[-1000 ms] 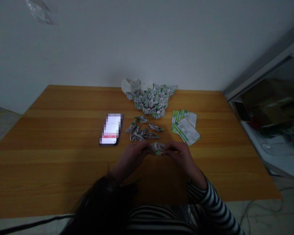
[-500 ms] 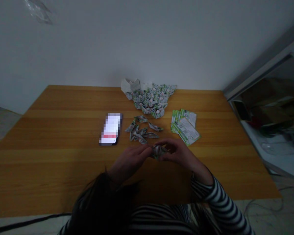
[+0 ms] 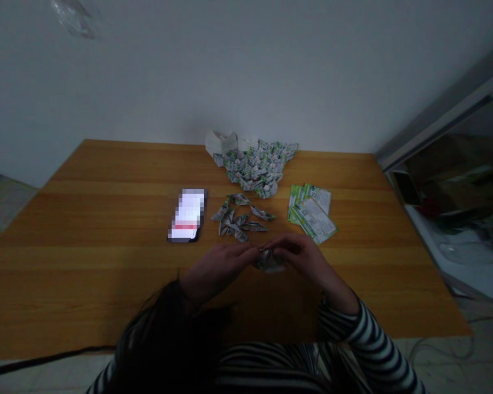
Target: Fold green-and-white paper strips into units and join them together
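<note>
Two bare hands pinch a folded paper piece [image 3: 269, 262] over a wooden surface [image 3: 107, 219], near its front edge.

The left hand [image 3: 217, 268] and right hand [image 3: 308, 261] meet at the fingertips, their fingers [image 3: 290, 245] closed on the green-and-white piece from either side and hiding much of it. Just ahead lies a loose cluster of small folded paper units [image 3: 238, 220], between a smartphone [image 3: 187, 215] with a pixelated screen and a fanned stack of green-and-white printed leaflets [image 3: 312, 214]. Farther back sits a heap of folded printed paper [image 3: 254, 169], with crumpled white paper [image 3: 221, 142] at its left end. A black-and-white striped sleeve [image 3: 373, 345] covers the right forearm.
</note>
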Action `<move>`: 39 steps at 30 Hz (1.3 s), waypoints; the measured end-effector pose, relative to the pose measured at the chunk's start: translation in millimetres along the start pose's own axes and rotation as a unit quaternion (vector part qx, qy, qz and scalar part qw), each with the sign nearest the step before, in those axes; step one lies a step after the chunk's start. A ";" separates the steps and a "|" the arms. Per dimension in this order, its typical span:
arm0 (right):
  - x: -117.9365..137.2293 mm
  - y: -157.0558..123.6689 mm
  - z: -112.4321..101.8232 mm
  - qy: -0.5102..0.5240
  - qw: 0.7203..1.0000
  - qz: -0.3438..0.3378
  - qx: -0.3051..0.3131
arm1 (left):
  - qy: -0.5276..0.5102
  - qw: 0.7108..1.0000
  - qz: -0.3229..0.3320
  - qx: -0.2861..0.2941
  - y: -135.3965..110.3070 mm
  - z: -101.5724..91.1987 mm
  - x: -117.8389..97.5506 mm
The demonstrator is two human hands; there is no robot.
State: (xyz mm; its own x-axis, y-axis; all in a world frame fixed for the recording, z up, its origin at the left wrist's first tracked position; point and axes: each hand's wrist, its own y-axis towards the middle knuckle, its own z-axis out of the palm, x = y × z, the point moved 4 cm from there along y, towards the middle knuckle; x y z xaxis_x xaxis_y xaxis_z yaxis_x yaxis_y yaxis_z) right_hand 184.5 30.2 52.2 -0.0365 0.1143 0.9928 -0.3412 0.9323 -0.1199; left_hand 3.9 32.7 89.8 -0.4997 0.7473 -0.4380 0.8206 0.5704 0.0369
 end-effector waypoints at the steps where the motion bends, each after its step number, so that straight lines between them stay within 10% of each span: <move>1: -1.0 1.7 -2.2 0.019 1.000 0.016 0.013 | 0.004 0.999 0.030 0.014 0.5 -1.0 -2.4; 18: -0.9 13.9 0.4 0.086 0.952 0.209 0.205 | 0.026 0.988 0.147 0.025 2.6 -6.1 -10.3; 30: -12.9 17.7 4.0 0.087 0.929 0.263 0.244 | -0.162 0.983 0.072 0.049 6.7 -1.8 1.7; 36: -16.1 22.9 -5.5 0.125 0.968 0.214 0.046 | -0.460 0.848 -0.227 -0.132 -8.0 27.1 29.4; 39: -25.5 23.5 -2.2 0.149 0.971 0.189 -0.009 | -0.569 0.765 -0.281 -0.109 -8.4 43.3 27.3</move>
State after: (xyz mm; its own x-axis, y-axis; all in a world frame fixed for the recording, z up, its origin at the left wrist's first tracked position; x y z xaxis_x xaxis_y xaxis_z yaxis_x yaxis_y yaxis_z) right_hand 179.5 50.0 24.1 0.1188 0.5410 0.8326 -0.3397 0.8101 -0.4779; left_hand -4.7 33.6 38.7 -0.0908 -0.3467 -0.9336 0.4365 0.8288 -0.3502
